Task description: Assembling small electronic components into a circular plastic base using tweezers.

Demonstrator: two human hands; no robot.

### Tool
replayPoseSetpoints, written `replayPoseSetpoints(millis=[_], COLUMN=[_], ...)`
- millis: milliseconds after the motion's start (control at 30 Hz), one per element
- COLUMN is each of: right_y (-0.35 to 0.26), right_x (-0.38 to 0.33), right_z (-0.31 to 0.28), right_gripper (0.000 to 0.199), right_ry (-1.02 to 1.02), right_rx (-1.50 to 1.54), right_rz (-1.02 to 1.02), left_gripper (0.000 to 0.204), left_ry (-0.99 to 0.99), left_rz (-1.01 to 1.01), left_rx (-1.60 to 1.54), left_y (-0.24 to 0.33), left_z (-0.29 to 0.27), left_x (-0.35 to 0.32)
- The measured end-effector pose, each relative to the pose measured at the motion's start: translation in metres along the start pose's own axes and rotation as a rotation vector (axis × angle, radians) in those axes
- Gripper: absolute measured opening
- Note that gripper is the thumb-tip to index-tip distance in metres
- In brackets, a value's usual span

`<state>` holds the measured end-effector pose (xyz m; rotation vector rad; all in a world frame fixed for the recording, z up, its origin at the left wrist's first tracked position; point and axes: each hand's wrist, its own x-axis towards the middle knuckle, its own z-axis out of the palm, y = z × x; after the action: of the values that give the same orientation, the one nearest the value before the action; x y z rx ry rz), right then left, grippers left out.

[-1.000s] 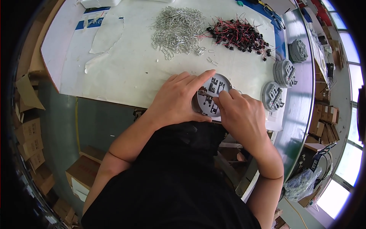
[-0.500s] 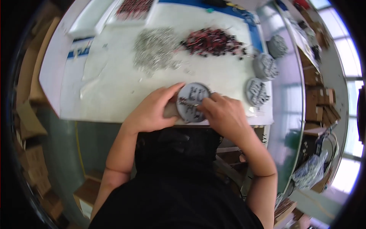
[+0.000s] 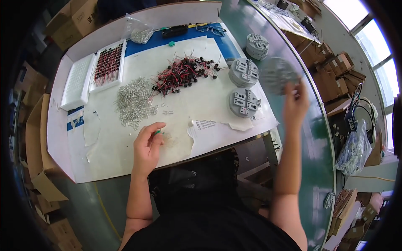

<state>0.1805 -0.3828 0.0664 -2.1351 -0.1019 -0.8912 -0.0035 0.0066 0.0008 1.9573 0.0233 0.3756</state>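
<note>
At the right, beyond the table's edge, my right hand [image 3: 296,102] grips the rim of a round grey fixture [image 3: 277,75]; both are smeared by motion. Near the table's front edge, my left hand [image 3: 147,144] is closed, with a small green piece [image 3: 158,131] showing between thumb and fingers. Two more grey fixtures, one nearer [image 3: 244,103] and one farther [image 3: 243,72], sit at the table's right side. Ahead of my left hand lies a heap of small clear parts [image 3: 136,100]. Beside it is a pile of black components with red wires [image 3: 182,73].
Another grey fixture [image 3: 257,45] stands at the far right, on the green surface [image 3: 307,167] beside the table. White trays, one filled with wired parts [image 3: 108,62] and one without them [image 3: 77,81], stand at the left. A bag [image 3: 141,33], black case [image 3: 174,31] and glasses [image 3: 211,29] lie at the back.
My right hand has swung right, off the table, with the grey fixture that was between both hands. My left hand has let go of it and moved left. The view has turned.
</note>
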Motion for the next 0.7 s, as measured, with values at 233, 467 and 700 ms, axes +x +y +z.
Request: replayPoseSetpoints(millis=[233,467,700], right_y=[0.328,0.116,0.026], right_x=[0.105,0.043,-0.007], right_z=[-0.145,-0.033,0.034], right_gripper=[0.042,0.046,0.037], right_ry=[-0.165,-0.511,-0.812], right_rx=[-0.406,-0.309,-0.337], right_rz=[0.622,0.259,0.123], left_gripper=[0.019,0.021,0.022], left_ry=[0.023,0.004,0.035], left_rz=[-0.116,-0.007,0.073], left_rx=[-0.247,-0.061,-0.109], left_y=[-0.024,-0.012,-0.016], left_z=[0.0,-0.002,0.0], left_x=[-0.005,-0.004,-0.009])
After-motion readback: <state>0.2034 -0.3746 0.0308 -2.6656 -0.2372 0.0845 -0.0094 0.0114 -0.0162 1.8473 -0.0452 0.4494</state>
